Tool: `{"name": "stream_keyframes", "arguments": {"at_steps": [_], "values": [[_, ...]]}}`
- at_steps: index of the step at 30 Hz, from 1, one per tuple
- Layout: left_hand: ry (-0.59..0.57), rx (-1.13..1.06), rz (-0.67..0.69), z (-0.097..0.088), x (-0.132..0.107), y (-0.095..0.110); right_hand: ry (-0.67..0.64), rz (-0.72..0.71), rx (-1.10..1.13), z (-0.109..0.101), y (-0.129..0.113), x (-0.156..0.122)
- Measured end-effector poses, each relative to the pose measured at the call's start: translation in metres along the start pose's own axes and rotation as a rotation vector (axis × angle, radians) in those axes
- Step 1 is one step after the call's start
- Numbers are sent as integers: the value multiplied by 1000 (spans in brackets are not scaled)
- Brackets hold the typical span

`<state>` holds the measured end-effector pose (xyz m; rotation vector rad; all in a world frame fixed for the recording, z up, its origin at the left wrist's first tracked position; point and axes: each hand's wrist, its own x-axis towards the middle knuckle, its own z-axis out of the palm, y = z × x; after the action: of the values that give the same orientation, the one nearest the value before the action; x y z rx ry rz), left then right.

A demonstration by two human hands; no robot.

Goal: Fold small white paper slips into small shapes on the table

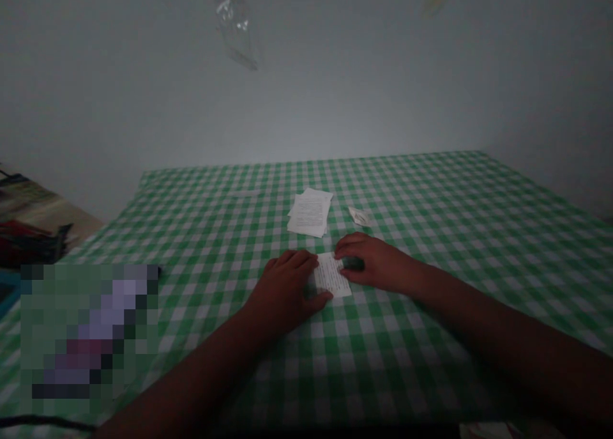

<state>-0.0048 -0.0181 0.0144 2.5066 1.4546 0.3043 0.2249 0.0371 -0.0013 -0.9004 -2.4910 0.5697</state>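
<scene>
A small sheet of printed paper (331, 278) lies on the green-and-white checked tablecloth in front of me, its lines of text too small to read. My left hand (290, 289) holds its left side, fingertips at the upper left edge and thumb on the bottom edge. From the right, my right hand (368, 261) grips the paper's right side with curved fingers and thumb, a dark gap showing between them. Just beyond my hands rests a loose stack of printed sheets (310, 213). A small crumpled piece of paper (359, 217) is to the right of that stack.
The checked tablecloth (460, 222) covers the table up to a pale wall (306, 94). A pixelated elongated object (96, 330) lies at the left, near a black cable (45, 420). A faint clear strip (245, 193) rests at the back left. Clear plastic (237, 33) hangs on the wall.
</scene>
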Motion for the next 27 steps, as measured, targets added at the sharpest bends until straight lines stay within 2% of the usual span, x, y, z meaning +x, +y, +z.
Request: {"name": "stream_keyframes", "arguments": {"at_steps": [5, 11, 23, 27], "values": [[2, -5, -2, 0, 1, 0, -49, 20, 2, -5, -6, -7], [6, -13, 1, 0, 1, -1, 57, 93, 4, 2, 1, 5], [19, 10, 1, 2, 0, 0, 189, 196, -140, 11, 1, 15], [5, 17, 4, 2, -1, 0, 165, 115, -128, 11, 6, 14]]}}
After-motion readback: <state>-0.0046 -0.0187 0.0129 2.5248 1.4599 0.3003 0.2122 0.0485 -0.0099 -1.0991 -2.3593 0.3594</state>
